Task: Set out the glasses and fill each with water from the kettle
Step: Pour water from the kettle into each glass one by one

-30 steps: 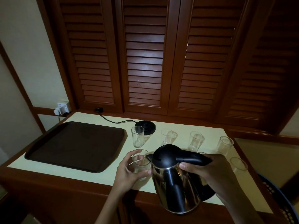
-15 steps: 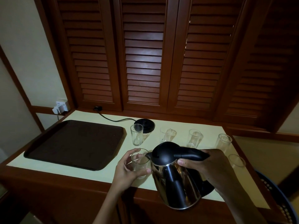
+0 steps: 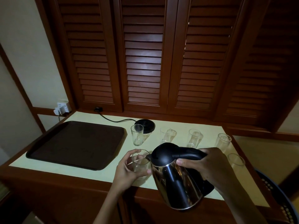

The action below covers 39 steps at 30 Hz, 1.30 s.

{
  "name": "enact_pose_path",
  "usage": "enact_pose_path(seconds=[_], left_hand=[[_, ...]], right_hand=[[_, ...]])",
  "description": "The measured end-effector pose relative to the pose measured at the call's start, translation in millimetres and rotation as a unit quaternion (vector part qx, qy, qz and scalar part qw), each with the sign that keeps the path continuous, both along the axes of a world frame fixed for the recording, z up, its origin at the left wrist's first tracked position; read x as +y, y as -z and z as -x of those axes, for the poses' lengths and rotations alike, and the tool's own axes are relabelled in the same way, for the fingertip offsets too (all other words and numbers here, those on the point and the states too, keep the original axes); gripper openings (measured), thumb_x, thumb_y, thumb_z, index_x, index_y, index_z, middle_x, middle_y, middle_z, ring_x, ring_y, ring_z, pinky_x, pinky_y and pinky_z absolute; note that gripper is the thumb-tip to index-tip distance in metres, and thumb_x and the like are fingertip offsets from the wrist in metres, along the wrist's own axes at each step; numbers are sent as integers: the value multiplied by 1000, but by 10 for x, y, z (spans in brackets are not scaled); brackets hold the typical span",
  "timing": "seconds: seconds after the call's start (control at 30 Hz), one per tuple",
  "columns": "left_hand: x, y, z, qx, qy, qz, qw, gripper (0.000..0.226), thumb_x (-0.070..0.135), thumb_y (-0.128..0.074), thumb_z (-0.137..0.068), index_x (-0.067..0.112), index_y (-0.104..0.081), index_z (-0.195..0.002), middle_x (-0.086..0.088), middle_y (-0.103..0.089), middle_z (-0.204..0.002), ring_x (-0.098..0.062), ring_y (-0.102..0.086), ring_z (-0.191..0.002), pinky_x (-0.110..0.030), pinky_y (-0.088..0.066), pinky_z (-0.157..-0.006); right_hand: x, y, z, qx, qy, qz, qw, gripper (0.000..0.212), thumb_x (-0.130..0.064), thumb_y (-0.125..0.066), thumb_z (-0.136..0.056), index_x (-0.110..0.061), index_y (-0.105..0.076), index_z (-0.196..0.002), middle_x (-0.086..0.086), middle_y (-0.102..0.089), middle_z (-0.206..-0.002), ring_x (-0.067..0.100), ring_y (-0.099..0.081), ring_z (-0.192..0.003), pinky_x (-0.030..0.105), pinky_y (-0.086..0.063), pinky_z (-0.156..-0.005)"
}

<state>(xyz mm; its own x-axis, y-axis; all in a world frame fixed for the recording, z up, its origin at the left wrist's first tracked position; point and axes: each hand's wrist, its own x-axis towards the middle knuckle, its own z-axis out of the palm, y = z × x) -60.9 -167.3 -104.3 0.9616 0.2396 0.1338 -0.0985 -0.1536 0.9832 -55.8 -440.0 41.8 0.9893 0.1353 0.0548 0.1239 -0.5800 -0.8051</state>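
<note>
My right hand grips the black handle of a steel kettle, tilted with its spout over the rim of a clear glass. That glass stands near the counter's front edge, and my left hand is wrapped around it. Behind, a row of clear glasses stands across the counter: one by the tray, then another, a third and one at the right. One more glass stands beyond my right hand. I cannot tell how much water any glass holds.
A dark brown tray lies at the left of the pale counter. The kettle's black base sits at the back, its cord running to a wall socket. Louvred wooden doors rise behind. A blue basket rim shows at lower right.
The kettle has tipped a little further toward the held glass, its spout now at the rim. Both hands stay in place.
</note>
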Motion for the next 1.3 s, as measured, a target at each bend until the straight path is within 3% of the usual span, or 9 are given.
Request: enact_pose_path(seconds=[0.23,0.4,0.6,0.67,0.8,1.0,1.1,1.17,1.3], left_hand=[[6,36,6,10,-2,-7,1000,83,16,-103,-50,36,-67,-122,0,-78,-117,-20,-75,-110,-39,-61,-95],[-5,28,30,10,-3,-4,1000,86,23,-104,-46,33,-68,-123,-1,-78,-117,-20,-74,-111,-38,-61,-94],[-9,-11,63,5,-3,5,1000,98,46,-104,-34,30,-67,-123,-2,-79,-116,-19,-74,-111,-44,-59,-99],[-2,1,71,7,-4,-3,1000,96,43,-105,-36,32,-68,-123,-2,-79,-116,-21,-74,-111,-46,-59,-100],[12,14,82,9,-6,-16,1000,91,31,-105,-41,33,-68,-123,0,-78,-117,-19,-74,-111,-43,-59,-99],[20,7,90,11,-4,-21,1000,87,22,-105,-47,30,-67,-125,2,-77,-120,-18,-73,-114,-40,-59,-99],[20,11,90,14,-6,-19,1000,85,13,-104,-49,27,-68,-124,1,-78,-118,-17,-73,-112,-30,-61,-92],[13,10,90,17,-5,-13,1000,84,10,-104,-50,26,-68,-124,0,-78,-118,-16,-73,-111,-24,-60,-86],[8,16,90,17,-5,-13,1000,85,12,-104,-50,26,-67,-125,-1,-78,-118,-16,-74,-111,-25,-61,-88]], right_hand=[[-30,-24,-4,-32,-19,12,999,32,-48,-91,-55,-25,-69,-62,-9,-73,-55,6,-70,-49,16,-51,-49],[-27,-39,20,-29,-30,-4,999,34,-50,-90,-54,-25,-72,-68,-7,-76,-62,6,-73,-53,22,-58,-56],[-27,-57,22,-26,-39,-16,999,41,-58,-86,-46,-26,-72,-67,-8,-77,-63,7,-74,-54,28,-63,-59],[-32,-67,24,-18,-45,-26,999,40,-55,-88,-47,-24,-74,-67,-7,-78,-63,8,-74,-54,30,-63,-60],[-46,-91,46,-29,-62,-35,997,64,-76,-77,-37,-22,-77,-70,-6,-78,-65,8,-75,-56,34,-63,-62],[-53,-118,49,-21,-56,-40,997,75,-79,-79,-37,-15,-78,-74,0,-80,-71,15,-76,-62,42,-64,-69],[-62,-140,55,-32,-71,-45,996,86,-91,-71,-29,-15,-76,-71,0,-78,-67,13,-75,-56,45,-64,-66],[-84,-129,46,-33,-77,-45,995,89,-93,-68,-28,-15,-76,-70,0,-78,-66,12,-75,-56,44,-64,-65],[-92,-139,45,-38,-86,-43,995,80,-91,-69,-34,-20,-76,-70,-2,-78,-65,7,-74,-56,35,-63,-63]])
